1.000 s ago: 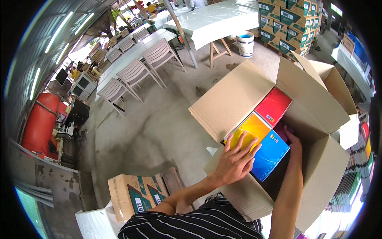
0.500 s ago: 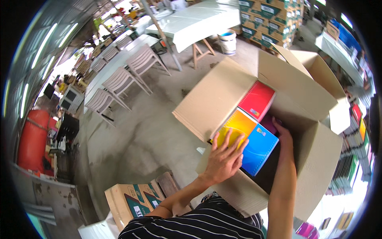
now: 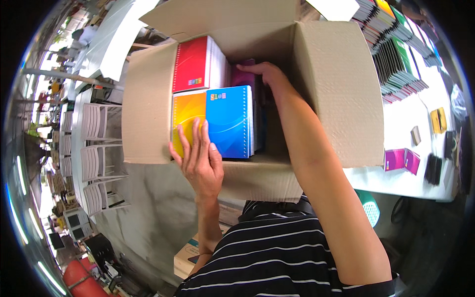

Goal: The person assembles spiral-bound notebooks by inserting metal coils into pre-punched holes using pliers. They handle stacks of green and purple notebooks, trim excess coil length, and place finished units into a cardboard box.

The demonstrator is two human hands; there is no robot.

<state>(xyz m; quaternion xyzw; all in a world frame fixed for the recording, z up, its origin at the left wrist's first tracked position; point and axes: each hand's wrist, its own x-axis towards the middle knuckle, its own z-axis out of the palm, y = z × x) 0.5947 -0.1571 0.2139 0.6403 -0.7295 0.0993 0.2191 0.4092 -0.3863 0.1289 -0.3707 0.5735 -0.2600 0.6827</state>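
Observation:
An open cardboard box (image 3: pixel 336 94) holds stacks of spiral notebooks in front of me. A red notebook (image 3: pixel 190 64) tops the far left stack. Nearer are a yellow notebook (image 3: pixel 188 106) and a blue notebook (image 3: pixel 227 121) side by side. My left hand (image 3: pixel 198 156) lies open with fingers spread over the yellow notebook, its thumb by the blue one's edge. My right hand (image 3: pixel 264 72) reaches deep into the box and grips purple notebooks (image 3: pixel 243 76) beside the red stack; one digit lies across their top and the other fingers are mostly hidden.
At the right, a white table (image 3: pixel 366 180) bears tall notebook stacks (image 3: pixel 396 67) and small purple notebooks (image 3: pixel 402 161). A teal plastic basket (image 3: pixel 368 208) is below it. White chairs (image 3: pixel 101 163) line a long table at the left. A printed carton (image 3: pixel 185 257) sits low near me.
My view has turned to the right, so the box now appears square to me and the right-hand table shows. Both hands stay at the same notebooks.

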